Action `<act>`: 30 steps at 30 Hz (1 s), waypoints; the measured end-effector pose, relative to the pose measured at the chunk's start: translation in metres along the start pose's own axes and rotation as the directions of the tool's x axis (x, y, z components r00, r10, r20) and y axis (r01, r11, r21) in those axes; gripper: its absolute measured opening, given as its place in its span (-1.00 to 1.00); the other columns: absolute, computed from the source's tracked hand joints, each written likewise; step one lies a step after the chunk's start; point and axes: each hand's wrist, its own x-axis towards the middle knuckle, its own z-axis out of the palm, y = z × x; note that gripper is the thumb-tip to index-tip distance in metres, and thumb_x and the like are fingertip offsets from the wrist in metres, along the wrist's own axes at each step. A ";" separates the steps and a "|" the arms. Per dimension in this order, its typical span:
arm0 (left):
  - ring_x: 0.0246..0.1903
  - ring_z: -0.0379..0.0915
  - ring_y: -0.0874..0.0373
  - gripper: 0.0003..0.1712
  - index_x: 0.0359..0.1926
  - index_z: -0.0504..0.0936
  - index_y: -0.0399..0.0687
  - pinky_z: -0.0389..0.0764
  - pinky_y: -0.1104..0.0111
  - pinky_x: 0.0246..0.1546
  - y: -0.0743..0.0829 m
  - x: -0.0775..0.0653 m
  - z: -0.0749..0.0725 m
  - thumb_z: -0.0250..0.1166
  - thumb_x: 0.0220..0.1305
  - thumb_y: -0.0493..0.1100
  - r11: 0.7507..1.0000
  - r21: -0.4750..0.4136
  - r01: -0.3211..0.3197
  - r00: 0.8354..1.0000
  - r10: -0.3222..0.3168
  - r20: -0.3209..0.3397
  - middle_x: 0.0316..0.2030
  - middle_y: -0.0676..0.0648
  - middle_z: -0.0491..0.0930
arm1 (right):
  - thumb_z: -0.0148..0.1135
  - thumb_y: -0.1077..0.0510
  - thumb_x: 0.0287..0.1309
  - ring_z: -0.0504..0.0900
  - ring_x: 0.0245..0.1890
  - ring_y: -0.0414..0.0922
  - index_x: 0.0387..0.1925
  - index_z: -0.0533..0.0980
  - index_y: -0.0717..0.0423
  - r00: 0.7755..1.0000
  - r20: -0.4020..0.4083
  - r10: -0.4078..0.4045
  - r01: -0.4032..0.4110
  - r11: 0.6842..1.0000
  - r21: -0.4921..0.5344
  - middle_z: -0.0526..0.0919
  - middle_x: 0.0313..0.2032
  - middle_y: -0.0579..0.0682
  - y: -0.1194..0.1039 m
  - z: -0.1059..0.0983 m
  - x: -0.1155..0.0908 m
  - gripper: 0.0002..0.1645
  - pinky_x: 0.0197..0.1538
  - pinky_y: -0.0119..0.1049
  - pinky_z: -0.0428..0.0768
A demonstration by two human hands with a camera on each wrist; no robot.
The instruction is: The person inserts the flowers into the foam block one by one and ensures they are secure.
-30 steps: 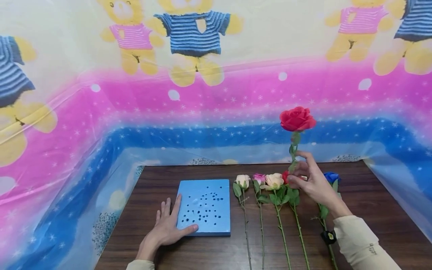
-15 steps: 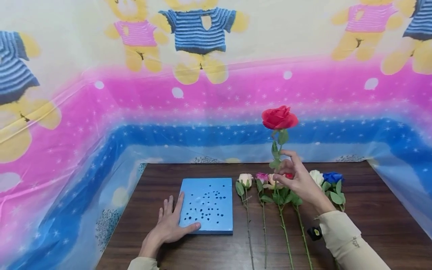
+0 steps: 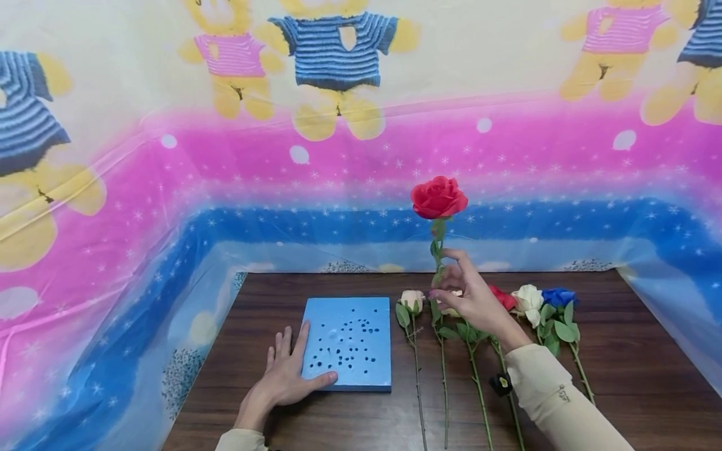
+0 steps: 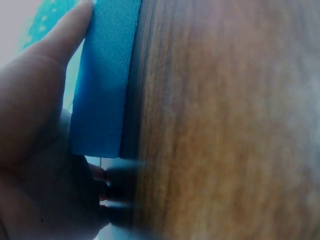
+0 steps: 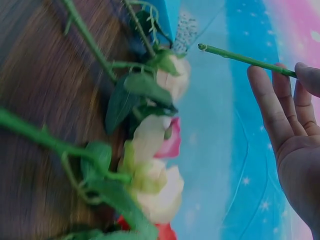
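My right hand (image 3: 474,300) pinches the green stem of a red rose (image 3: 439,197), holding it upright above the table with its bloom at the top. In the right wrist view the cut lower end of the stem (image 5: 240,57) sticks out past the fingers of the right hand (image 5: 300,160). A light-blue foam block (image 3: 346,369) dotted with holes lies flat on the table. Along its left side rests my left hand (image 3: 282,382), fingers extended, the thumb at the block's front edge. The left wrist view shows the thumb against the block's side (image 4: 105,75).
Several roses lie in a row right of the block: cream (image 3: 410,301), pink (image 5: 172,137), peach (image 5: 155,187), another red (image 3: 502,297), white (image 3: 529,300) and blue (image 3: 558,297). Their stems point toward me on the brown wooden table (image 3: 225,351). A patterned cloth (image 3: 361,175) hangs behind.
My right hand has carried the upright red rose leftward, from over the red and white roses to over the pink and peach ones. The left hand stays at the block.
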 end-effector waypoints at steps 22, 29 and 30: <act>0.72 -0.60 -0.52 0.54 0.86 -0.28 0.06 -0.38 -0.46 0.63 -0.001 0.000 0.000 0.51 0.29 0.51 1.000 0.001 0.010 1.000 -0.010 -0.008 0.74 -0.53 -0.39 | 0.34 0.39 0.54 0.80 0.02 0.33 0.66 0.16 -0.32 0.996 0.061 0.065 -0.069 0.996 0.060 0.69 0.01 0.21 -0.007 0.056 0.031 -0.05 -0.05 0.21 0.85; 0.72 -0.59 -0.52 0.54 0.86 -0.28 0.05 -0.38 -0.45 0.64 0.000 0.000 0.000 0.51 0.28 0.52 1.000 -0.004 0.006 1.000 -0.007 -0.010 0.74 -0.53 -0.39 | 0.38 0.36 0.52 0.81 0.03 0.27 0.66 0.15 -0.31 0.994 0.086 0.061 -0.067 0.996 0.063 0.69 0.03 0.31 -0.010 0.068 0.038 -0.04 -0.04 0.23 0.84; 0.72 -0.59 -0.52 0.55 0.86 -0.28 0.05 -0.38 -0.45 0.63 0.000 0.000 0.000 0.51 0.28 0.51 1.000 -0.006 0.006 1.000 -0.006 -0.011 0.74 -0.54 -0.39 | 0.39 0.36 0.52 0.82 0.03 0.25 0.66 0.15 -0.30 0.994 0.089 0.057 -0.062 0.996 0.061 0.69 0.02 0.29 -0.009 0.070 0.039 -0.04 -0.05 0.18 0.86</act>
